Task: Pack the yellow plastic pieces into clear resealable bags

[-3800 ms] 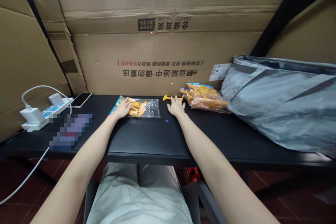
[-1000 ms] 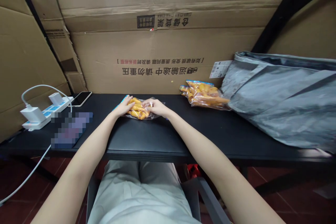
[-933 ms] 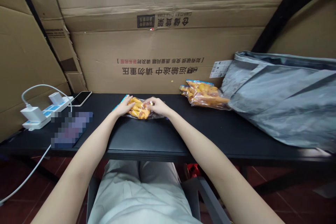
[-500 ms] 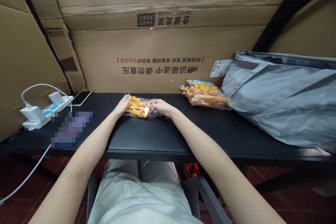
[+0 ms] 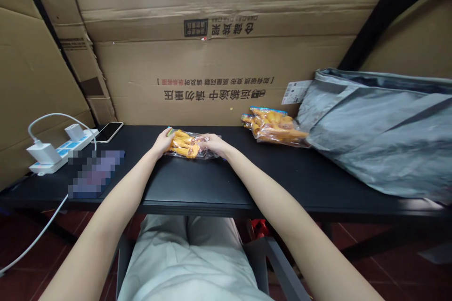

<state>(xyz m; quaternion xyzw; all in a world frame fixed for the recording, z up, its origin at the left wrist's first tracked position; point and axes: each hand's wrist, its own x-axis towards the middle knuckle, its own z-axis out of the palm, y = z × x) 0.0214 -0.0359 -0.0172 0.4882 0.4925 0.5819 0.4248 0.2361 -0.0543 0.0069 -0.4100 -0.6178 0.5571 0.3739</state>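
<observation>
In mid-frame, a clear packet (image 5: 184,146) of orange pieces (image 5: 181,142) sits at the black table (image 5: 197,183); the left hand (image 5: 163,142) grips its left end; the right hand (image 5: 214,144) curls its way round the other end, though I can't tell whether it pinches. Right of centre, more packets (image 5: 273,128) lie beside a grey bag (image 5: 381,136).

The bare left arm (image 5: 118,207) and right arm (image 5: 278,202) slant inward from the frame's lower corners; near the centre, the left grip (image 5: 164,142) curls inward, the right grip (image 5: 212,144) points left, fingers bent.
</observation>
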